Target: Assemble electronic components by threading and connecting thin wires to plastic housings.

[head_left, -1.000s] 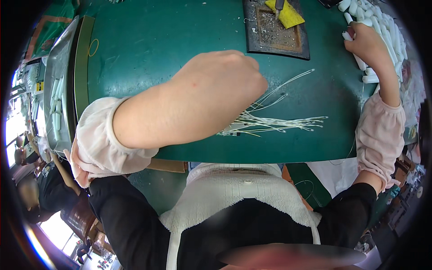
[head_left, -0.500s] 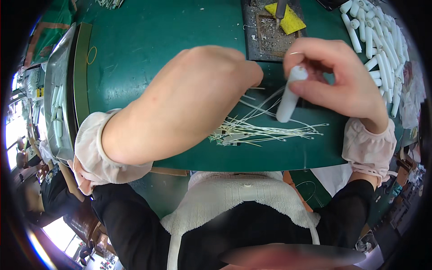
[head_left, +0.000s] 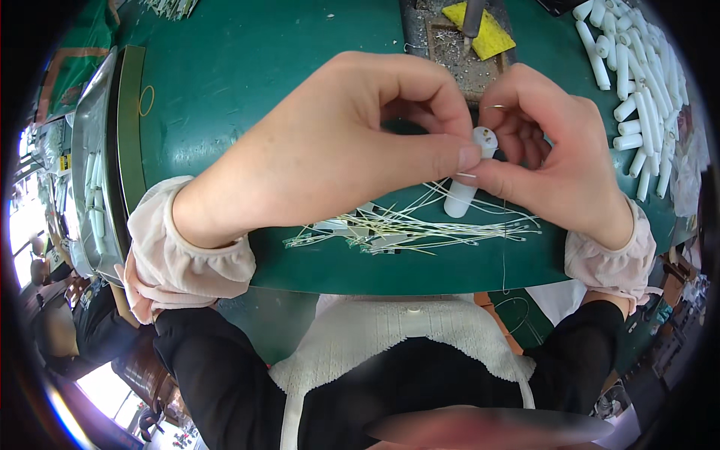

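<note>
A white plastic tube (head_left: pixel 460 199) stands tilted between my hands, its capped upper end with small holes toward the far side. My left hand (head_left: pixel 360 135) is closed in a pinch at that capped end, thumb and forefinger pressed against it. My right hand (head_left: pixel 559 154) grips the tube from the right, its thumb at the side and the other fingers curled. A short white wire end shows by the right thumb; which hand holds it is hidden. A thin metallic strand crosses the right forefinger. Just below lies a bundle of thin white wires (head_left: pixel 420 231) with small boards at their left ends.
Many white tubes (head_left: pixel 641 97) are heaped at the far right. Beyond my hands, a soldering iron (head_left: pixel 472 19) rests over a yellow sponge (head_left: pixel 491 39) on a dirty tray (head_left: pixel 420 56). A rubber band (head_left: pixel 147 100) lies near a metal tray (head_left: pixel 94 112) at left.
My left hand has moved up and right, from over the wires to the tube's capped end. The tube, still in my right hand, has shifted slightly left and nearer.
</note>
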`<state>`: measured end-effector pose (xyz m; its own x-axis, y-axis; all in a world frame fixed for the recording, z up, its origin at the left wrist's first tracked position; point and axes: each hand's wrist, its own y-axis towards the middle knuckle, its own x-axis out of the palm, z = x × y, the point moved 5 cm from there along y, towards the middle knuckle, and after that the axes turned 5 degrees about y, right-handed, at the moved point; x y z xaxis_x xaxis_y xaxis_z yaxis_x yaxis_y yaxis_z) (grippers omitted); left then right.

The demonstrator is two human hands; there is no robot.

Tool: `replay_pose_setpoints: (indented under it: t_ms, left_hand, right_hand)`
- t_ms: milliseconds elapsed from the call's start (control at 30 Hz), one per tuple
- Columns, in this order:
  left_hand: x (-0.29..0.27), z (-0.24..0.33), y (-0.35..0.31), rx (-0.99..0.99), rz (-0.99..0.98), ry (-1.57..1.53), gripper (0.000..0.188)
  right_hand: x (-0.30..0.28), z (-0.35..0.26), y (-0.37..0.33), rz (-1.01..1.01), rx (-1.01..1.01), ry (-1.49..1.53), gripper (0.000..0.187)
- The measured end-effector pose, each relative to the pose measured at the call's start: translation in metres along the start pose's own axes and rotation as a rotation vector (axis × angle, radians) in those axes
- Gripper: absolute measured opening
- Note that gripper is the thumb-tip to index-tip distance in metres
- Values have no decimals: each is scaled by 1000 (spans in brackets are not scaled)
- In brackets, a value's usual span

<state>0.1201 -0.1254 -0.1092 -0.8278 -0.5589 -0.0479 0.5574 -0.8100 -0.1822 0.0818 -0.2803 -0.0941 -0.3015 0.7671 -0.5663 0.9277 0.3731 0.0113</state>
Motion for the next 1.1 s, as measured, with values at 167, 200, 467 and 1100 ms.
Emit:
replay_pose_setpoints:
  t_ms: [167,200,467,1100]
  left_hand:
    - [2,-3,3,-172,-71,-277,2]
    - [1,-6,3,-174,-69,-277,2]
    - [1,-17,8,-64,-65,-396,3]
    - [-16,-27,19,-50,-76,-891,7]
  right_hand:
    - [1,-14,4,132,-260,-207,36]
    - [2,-13,4,132,-261,-205,36]
    - [1,-8,1,109,-109,-146,38]
    - [-6,13,12,112,142,235,12]
